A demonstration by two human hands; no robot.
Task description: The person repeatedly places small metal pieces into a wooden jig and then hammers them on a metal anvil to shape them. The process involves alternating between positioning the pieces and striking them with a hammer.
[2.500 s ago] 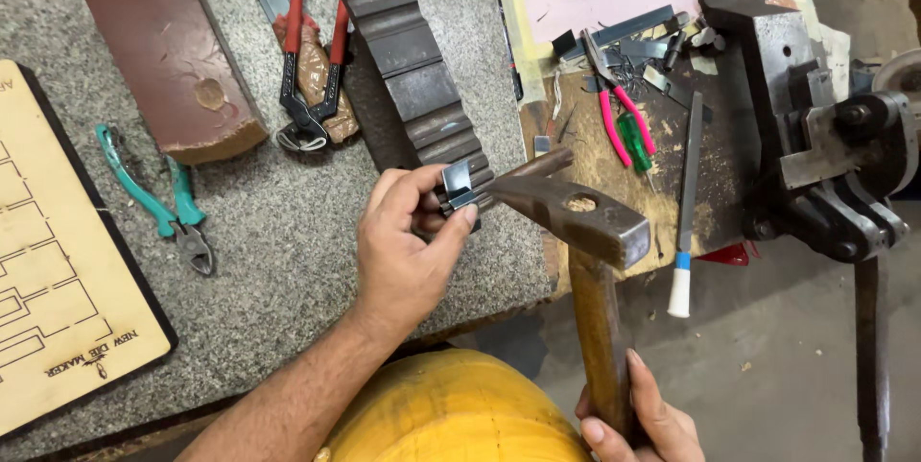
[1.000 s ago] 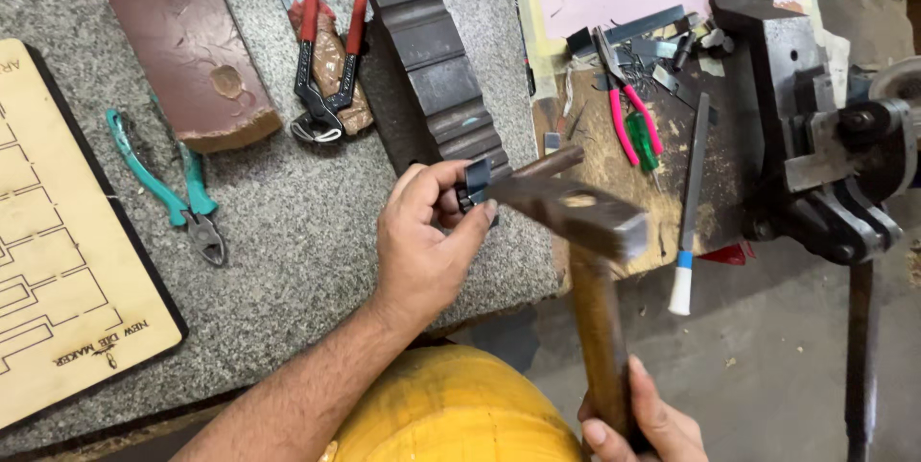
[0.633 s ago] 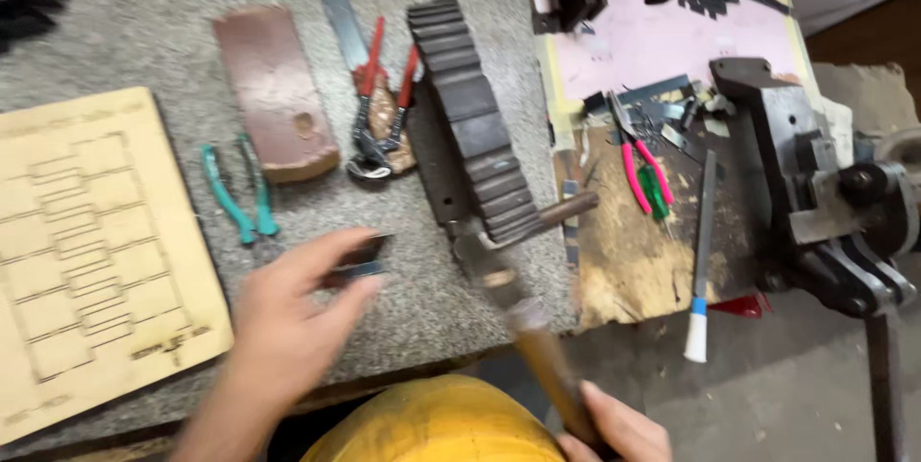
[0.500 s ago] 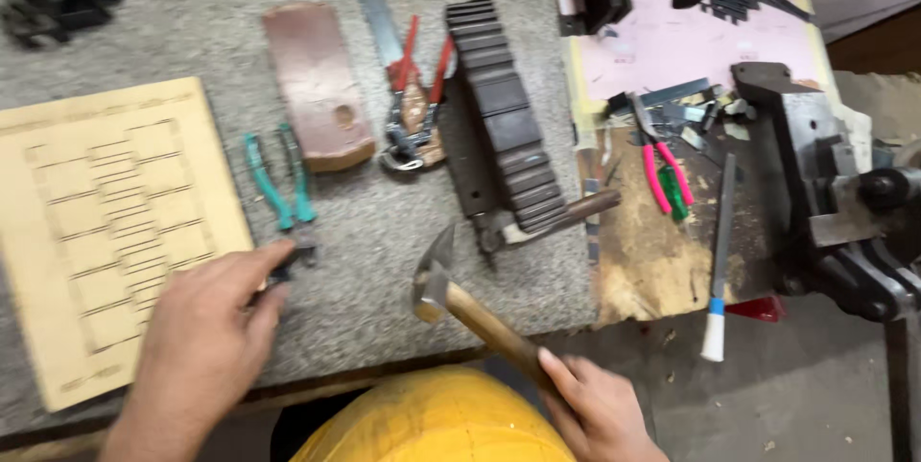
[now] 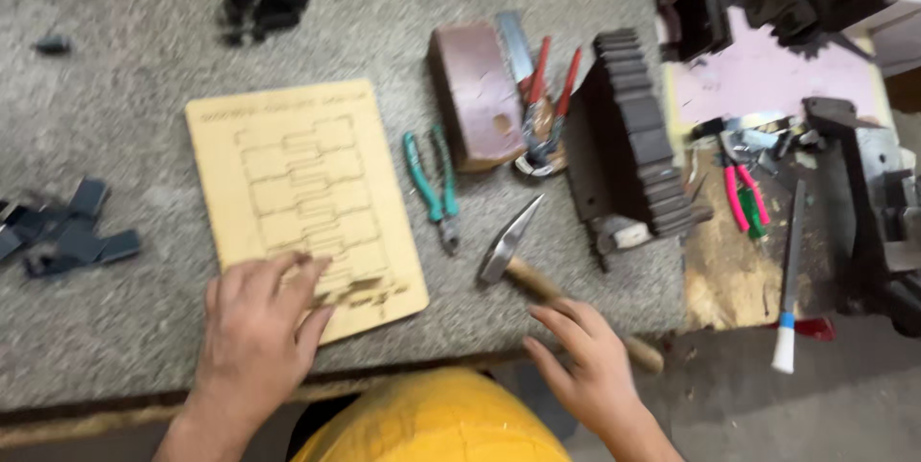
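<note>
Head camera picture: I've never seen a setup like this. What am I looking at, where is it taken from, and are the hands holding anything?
The one view comes from a camera on the person's head, looking down at a grey workbench. No machine here: two bare hands. The left hand rests on the lower edge of a wooden template board with cut outlines. The right hand lies open over the handle of a hammer on the bench, not gripping it. Nearby lie green pliers, red pliers, a brown block, a dark ridged block, small dark clips and a vise. The picture is blurred.
</note>
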